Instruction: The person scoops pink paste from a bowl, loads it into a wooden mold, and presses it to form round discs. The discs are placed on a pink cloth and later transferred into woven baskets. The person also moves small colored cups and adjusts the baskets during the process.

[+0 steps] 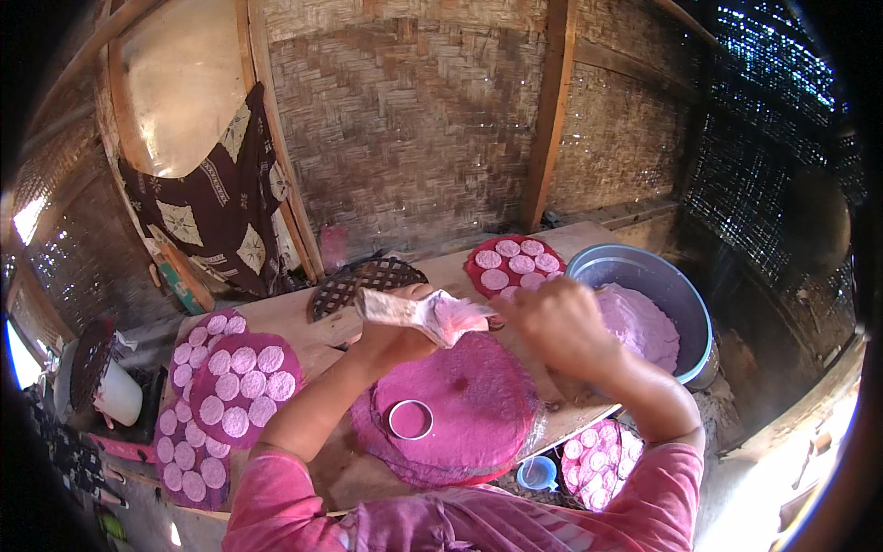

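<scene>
Currently grips pale, pink-smeared tool [391, 310] in left fingers [416, 291], above stacked pink sheets [483, 391] and ring [411, 401] on worktop [317, 474]. Curls right fingers [535, 313], blurred, near tool's end; cannot tell whether gripping. At right, includes blue-rimmed tub [644, 262], part-filled with pink mixture [641, 320].

Wooden posts [552, 110] frame woven walls [414, 120], with daylight [768, 55] speckling through at right.
</scene>
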Demonstrator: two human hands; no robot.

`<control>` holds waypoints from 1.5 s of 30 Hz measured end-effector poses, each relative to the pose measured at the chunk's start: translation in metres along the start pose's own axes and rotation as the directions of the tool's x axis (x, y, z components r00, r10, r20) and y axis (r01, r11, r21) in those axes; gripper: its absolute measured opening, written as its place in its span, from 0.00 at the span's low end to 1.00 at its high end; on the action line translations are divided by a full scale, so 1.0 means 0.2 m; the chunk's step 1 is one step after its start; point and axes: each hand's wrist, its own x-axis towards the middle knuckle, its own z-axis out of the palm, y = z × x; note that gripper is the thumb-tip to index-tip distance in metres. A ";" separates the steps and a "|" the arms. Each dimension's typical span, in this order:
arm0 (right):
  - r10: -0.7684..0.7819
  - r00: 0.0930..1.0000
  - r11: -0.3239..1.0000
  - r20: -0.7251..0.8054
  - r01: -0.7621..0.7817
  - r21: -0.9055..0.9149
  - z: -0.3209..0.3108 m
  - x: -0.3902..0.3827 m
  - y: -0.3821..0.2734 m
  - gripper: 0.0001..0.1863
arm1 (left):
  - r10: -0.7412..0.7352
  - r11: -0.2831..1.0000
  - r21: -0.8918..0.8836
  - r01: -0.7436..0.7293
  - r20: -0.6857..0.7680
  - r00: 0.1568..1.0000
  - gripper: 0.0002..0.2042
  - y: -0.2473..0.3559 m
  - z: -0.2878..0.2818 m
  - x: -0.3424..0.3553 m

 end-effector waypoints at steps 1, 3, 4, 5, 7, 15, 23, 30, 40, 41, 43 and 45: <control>-0.055 0.998 0.996 -0.017 0.053 -0.071 0.01 0.01 -0.08 0.16 | 0.019 1.000 0.015 -0.019 0.017 1.000 0.13 0.00 0.01 -0.03; -0.139 0.988 0.982 -0.073 0.128 -0.140 0.03 -0.01 -0.17 0.18 | -0.114 0.894 -0.398 0.207 0.245 0.963 0.19 -0.03 0.03 -0.08; -0.167 0.979 0.979 -0.114 0.151 -0.137 0.05 0.00 -0.21 0.19 | -0.159 0.759 -0.542 0.360 0.382 0.910 0.22 -0.06 0.02 -0.11; -0.182 0.979 0.979 -0.090 0.172 -0.108 0.07 0.00 -0.23 0.20 | -0.110 0.680 -0.648 0.343 0.372 0.922 0.24 -0.08 0.01 -0.15; -0.198 0.954 0.979 -0.225 0.180 -0.096 0.06 -0.02 -0.22 0.14 | -0.139 0.858 -0.463 0.224 0.211 0.968 0.21 -0.13 0.00 -0.19; -0.079 0.983 0.995 -0.165 0.068 -0.071 -0.16 -0.04 -0.04 0.16 | -0.136 0.963 0.236 0.129 0.012 0.991 0.12 -0.18 -0.04 -0.16; -0.101 0.991 0.994 -0.090 0.096 -0.055 0.00 0.05 -0.15 0.13 | -0.111 0.994 0.032 0.108 0.089 0.990 0.16 -0.01 -0.05 -0.06; -0.046 0.992 0.997 -0.118 0.052 0.052 0.05 -0.04 -0.17 0.16 | -0.009 0.999 -0.033 0.008 -0.049 0.999 0.14 -0.17 0.01 -0.14; 0.617 0.785 0.368 -0.052 -0.230 0.901 0.36 0.13 -0.40 0.24 | -0.204 0.965 0.122 0.234 -0.218 0.954 0.09 -0.08 0.10 0.07; 0.607 0.794 0.407 -0.022 -0.288 0.867 0.39 0.11 -0.45 0.25 | -0.301 0.941 0.119 0.318 -0.140 0.943 0.09 -0.09 0.09 0.09; 0.554 0.832 0.445 0.009 -0.305 0.842 0.38 0.04 -0.50 0.27 | -0.404 0.890 0.247 0.384 0.033 0.914 0.11 -0.14 0.07 0.12; 0.485 0.862 0.199 0.150 -0.275 0.941 0.35 -0.05 -0.44 0.25 | -0.283 0.953 0.036 0.300 -0.238 0.929 0.05 -0.16 0.07 0.11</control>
